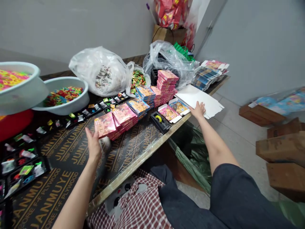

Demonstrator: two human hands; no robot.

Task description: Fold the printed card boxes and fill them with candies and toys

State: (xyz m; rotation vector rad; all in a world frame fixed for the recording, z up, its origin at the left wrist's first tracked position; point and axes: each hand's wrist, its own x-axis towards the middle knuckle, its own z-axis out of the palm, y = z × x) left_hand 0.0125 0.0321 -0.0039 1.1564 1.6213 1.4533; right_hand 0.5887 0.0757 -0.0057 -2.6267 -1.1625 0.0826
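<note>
So the left hand (94,143) is at the near left end of the pink box stacks (105,124), mid-left of the frame, thumb and fingers apart. Can't tell from this angle if it's actually touching the cardboard. I'd keep that side loose and use a flat palm if the boxes need squaring up, cos a hard poke at one corner would probably skew the pile or dent the thin card.

Right hand (199,110) is over the near edge of the white carton blanks (192,95), right of centre, fingers spread rather than pinched shut. Those blanks look slippery and poke out past the bench (66,143) edge, so imo steady them from on top, get the thumb under just the sheet you want, and mind the little flaps, they'd crease easily.

Also watch the right wrist around the printed blanks (169,113) and the tape dispenser (160,122) just beside them. The tall pink stack (167,83) behind looks a bit uneven too, so don't let a lifted sheet clip it.
</note>
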